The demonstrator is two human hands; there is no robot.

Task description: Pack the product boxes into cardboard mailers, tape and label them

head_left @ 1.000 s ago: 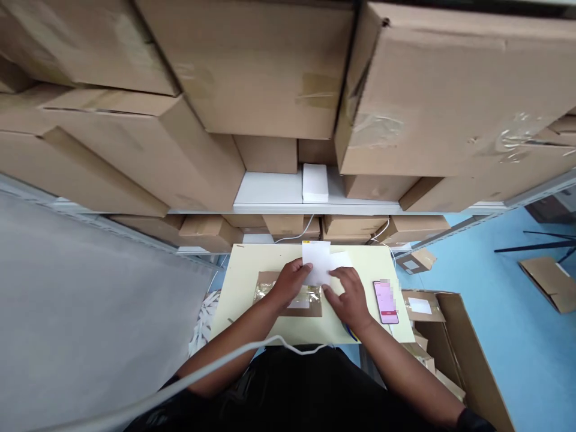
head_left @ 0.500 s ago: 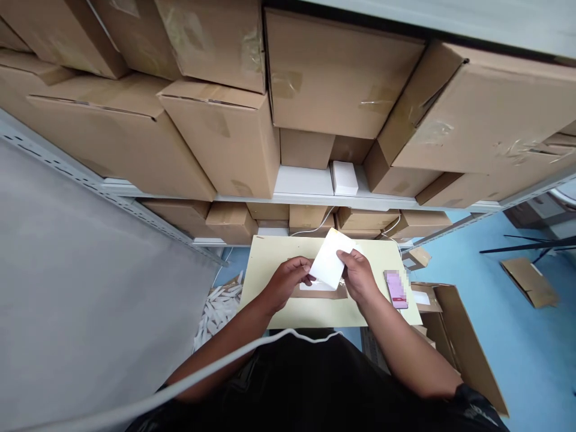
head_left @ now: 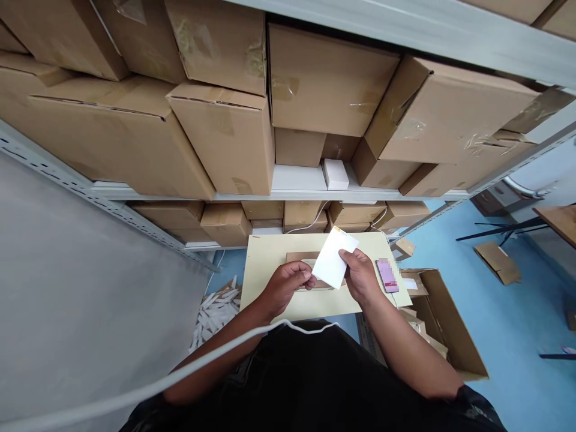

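My right hand grips a white paper sheet by its right side, thumb on top. A small orange mark shows at the sheet's top corner. Thumb and fingertips of my left hand are pinched together at the sheet's lower left corner. Beneath the hands, a small brown cardboard box lies on the pale yellow table, partly covered by the sheet and fingers. To the right of my right hand lies a phone with a pink screen.
Shelves ahead hold several cardboard boxes and a small white box. Crumpled white strips fill a container left of the table. A large open carton stands on the blue floor at right. A white cable crosses in front of me.
The view has shifted slightly, showing more of the room at right. The sheet is turned a little, and my left fingers stay pinched by its corner.
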